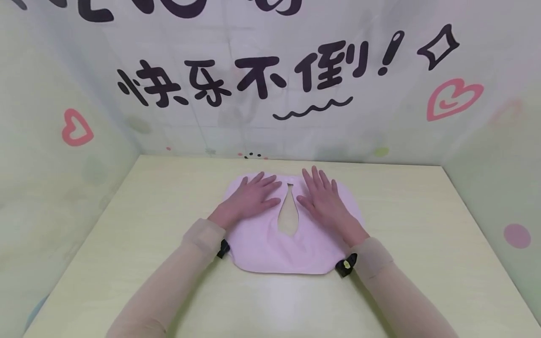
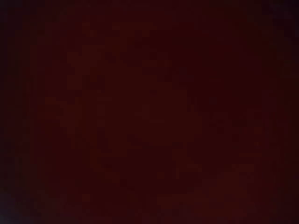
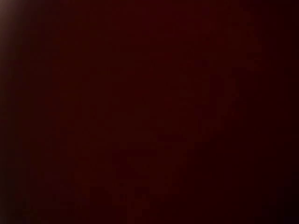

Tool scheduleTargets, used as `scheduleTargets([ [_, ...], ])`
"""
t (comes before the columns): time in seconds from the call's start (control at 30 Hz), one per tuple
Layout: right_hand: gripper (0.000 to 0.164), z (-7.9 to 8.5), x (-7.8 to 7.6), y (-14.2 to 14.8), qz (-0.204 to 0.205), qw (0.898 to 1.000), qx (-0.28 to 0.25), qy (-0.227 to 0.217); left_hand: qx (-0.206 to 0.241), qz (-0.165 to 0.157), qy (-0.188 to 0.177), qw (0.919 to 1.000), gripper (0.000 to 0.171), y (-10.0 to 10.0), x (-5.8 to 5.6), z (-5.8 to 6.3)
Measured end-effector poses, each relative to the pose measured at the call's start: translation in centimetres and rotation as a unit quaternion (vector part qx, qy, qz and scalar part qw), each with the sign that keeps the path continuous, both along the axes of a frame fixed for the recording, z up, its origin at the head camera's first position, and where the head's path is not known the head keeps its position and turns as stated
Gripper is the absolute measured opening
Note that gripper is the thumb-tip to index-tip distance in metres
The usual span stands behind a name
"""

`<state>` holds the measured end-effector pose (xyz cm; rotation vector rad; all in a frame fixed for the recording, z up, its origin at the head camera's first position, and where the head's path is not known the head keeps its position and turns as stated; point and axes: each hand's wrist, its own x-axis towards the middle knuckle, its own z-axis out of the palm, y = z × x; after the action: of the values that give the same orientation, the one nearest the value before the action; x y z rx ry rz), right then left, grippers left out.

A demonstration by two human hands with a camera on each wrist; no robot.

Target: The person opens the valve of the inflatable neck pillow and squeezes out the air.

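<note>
In the head view a pink, rounded piece of fabric lies flat on the table, with a teardrop-shaped opening at its middle through which the pale tabletop shows. My left hand rests on its upper left part, fingers spread and pointing toward the opening. On the upper right part lies my right hand, palm down, its fingers extended toward the far edge. Neither hand grips the fabric. Some creases run below the opening. Both wrist views are almost wholly dark and show no detail.
The pale wooden table spreads around the fabric. Behind it hangs a white printed backdrop with dark lettering, and similar printed sheets stand at left and right. A black wrist device sits under the right wrist, another under the left.
</note>
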<state>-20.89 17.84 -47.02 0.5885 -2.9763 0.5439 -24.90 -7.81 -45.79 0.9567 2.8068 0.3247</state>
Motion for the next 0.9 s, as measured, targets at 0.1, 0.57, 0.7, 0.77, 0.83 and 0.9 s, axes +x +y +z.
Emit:
scheduleTargets([
  [0.1,0.075,0.0,-0.3,-0.1,0.001,0.999,0.020,-0.040,-0.011,0.003,0.001,0.9999,0.063,0.1,-0.3,-0.2],
  [0.57,0.067,-0.8,-1.0,0.1,0.011,0.990,0.081,-0.112,-0.043,-0.003,-0.009,0.9990,0.058,0.3,-0.9,0.1],
  [0.7,0.068,-0.8,-1.1,0.1,0.015,0.988,0.087,-0.123,-0.069,-0.004,-0.005,0.9976,0.058,0.5,-1.1,0.1],
  [0.77,0.068,-0.8,-1.1,0.1,0.016,0.988,0.087,-0.124,-0.079,-0.003,-0.009,0.9969,0.057,0.6,-1.1,0.3],
  [0.83,0.068,-0.8,-1.1,0.1,0.015,0.988,0.086,-0.127,-0.085,-0.001,-0.019,0.9962,0.057,0.8,-1.1,0.5],
  [0.9,0.068,-0.8,-1.1,0.1,0.014,0.988,0.089,-0.127,-0.090,0.002,-0.029,0.9955,0.057,1.0,-1.1,0.8],
])
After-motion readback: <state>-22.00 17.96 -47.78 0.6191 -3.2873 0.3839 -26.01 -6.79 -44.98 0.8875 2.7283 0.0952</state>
